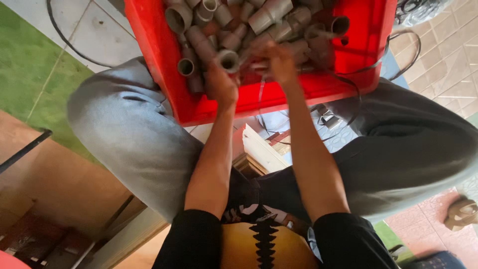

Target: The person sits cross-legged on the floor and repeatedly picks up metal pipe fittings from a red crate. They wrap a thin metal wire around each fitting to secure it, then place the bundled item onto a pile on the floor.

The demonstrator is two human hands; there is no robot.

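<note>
A red plastic crate (159, 60) rests between my knees, filled with several grey plastic pipe fittings (271, 17). My left hand (220, 84) reaches into the crate and grips a short grey pipe fitting (229, 60) whose open end faces the camera. My right hand (280, 62) is just to its right, blurred, with fingers closed on the same fitting or a piece joined to it. Both forearms stretch up from my black sleeves.
My knees in grey trousers (124, 124) flank the crate. Black cables (69, 45) run over the tiled floor at top left and around the crate's right side. A green mat (25, 69) lies at left, a sandal (460, 214) at lower right.
</note>
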